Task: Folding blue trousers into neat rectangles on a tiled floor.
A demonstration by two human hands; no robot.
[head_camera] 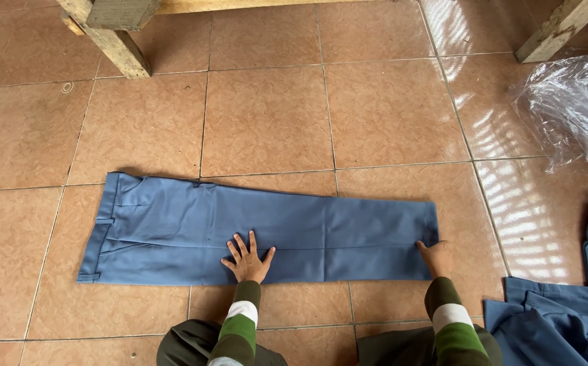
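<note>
Trousers [260,227], blue, soft and light, lie folded on the tiled floor [267,115]; left hand [247,259] presses flat, fingers spread; right hand [436,257] pinches the hem corner, likely the best hold.

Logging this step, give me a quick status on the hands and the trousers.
Left hand flat on blue trousers, fingers spread. Right hand at hem end. Trousers flat on tiled floor; nothing on them.

Trousers [260,230]: smooth, matt blue cloth. Floor tiles [267,115]: glossy, mottled ceramic. Bench legs [114,41]: rough, unfinished wood. Sheet [575,102] was clear, crinkled plastic.
</note>
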